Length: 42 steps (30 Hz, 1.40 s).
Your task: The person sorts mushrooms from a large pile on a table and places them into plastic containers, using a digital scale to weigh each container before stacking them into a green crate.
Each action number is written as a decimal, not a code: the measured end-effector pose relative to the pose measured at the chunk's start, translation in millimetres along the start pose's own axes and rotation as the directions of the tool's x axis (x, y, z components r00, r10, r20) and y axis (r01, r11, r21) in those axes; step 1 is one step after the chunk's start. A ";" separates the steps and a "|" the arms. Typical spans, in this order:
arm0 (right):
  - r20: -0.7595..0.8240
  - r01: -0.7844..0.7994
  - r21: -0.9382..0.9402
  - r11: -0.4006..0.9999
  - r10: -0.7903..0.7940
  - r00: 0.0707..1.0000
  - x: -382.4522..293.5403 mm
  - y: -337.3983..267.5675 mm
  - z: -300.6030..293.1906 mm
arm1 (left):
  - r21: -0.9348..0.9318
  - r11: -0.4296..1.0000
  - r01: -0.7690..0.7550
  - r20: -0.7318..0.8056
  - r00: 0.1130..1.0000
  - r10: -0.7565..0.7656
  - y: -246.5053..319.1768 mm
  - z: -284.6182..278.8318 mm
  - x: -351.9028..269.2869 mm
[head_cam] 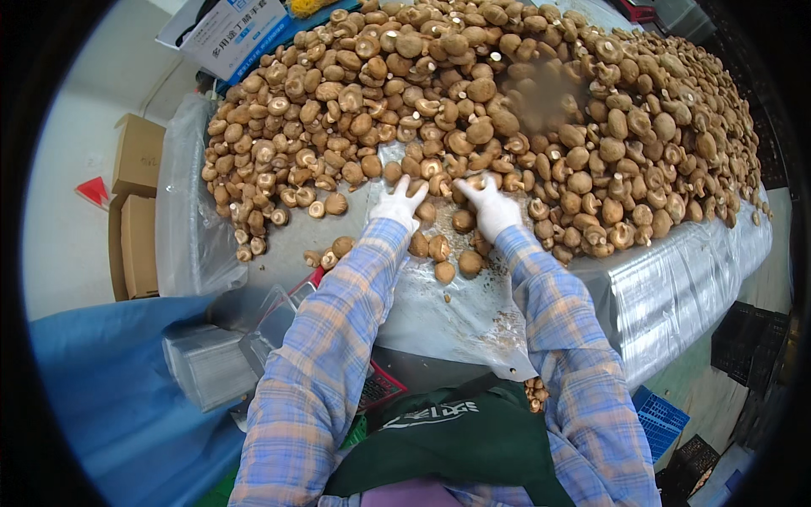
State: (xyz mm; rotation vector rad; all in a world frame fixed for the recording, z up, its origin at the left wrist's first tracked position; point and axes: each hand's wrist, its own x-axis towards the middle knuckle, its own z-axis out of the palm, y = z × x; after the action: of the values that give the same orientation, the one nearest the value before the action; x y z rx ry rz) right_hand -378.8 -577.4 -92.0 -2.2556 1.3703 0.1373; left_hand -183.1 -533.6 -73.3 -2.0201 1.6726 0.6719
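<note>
A large heap of shiitake mushrooms (481, 89) covers the far part of the table and stretches to the right. My left hand (399, 204), in a white glove, reaches to the heap's near edge with fingers spread, touching mushrooms. To its right, my right hand (493, 208), also gloved, has its fingers apart at the same edge, beside more mushrooms. Whether either hand grips one cannot be told. Several loose mushrooms (445, 272) lie between and below the hands on a plastic sheet (437, 317) with brown crumbs. A few others (343, 246) rest left of my left forearm.
Stacked clear plastic trays (212, 367) stand at the lower left, near a red crate (383, 385). Plastic bags (190, 209) hang by the table's left edge, with cardboard boxes (140, 241) beyond. A printed box (234, 35) stands at the back left. Black crates (751, 345) and a blue crate (660, 421) are at right.
</note>
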 end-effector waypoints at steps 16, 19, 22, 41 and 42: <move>-0.164 0.087 0.300 0.950 -0.039 0.986 -207.3 27.7 98.1 | -0.154 0.925 -0.346 -0.294 0.910 0.292 81.8 156.5 -167.9; -0.209 0.072 0.406 0.911 0.016 0.978 -225.5 43.4 82.1 | -0.418 0.885 -0.207 -0.328 0.942 0.066 70.5 152.1 -169.7; -0.337 0.153 0.585 0.796 0.068 0.939 -247.8 68.2 83.5 | -0.428 0.875 -0.228 -0.276 0.954 0.114 73.1 126.3 -179.6; 0.046 -0.104 0.412 0.905 0.093 0.995 -379.5 111.8 55.1 | -0.551 0.761 -0.343 -0.613 0.785 -0.089 62.6 186.3 -181.1; 0.041 -0.112 0.431 0.895 0.104 0.994 -358.4 96.3 53.7 | -0.582 0.754 -0.303 -0.653 0.728 -0.211 27.7 212.4 -161.8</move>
State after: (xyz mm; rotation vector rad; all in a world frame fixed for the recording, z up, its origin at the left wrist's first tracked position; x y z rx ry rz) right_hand -628.0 -299.7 -54.5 -1.8057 1.3603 -0.1043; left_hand -255.2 -284.4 -142.4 -3.0444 2.0938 0.6159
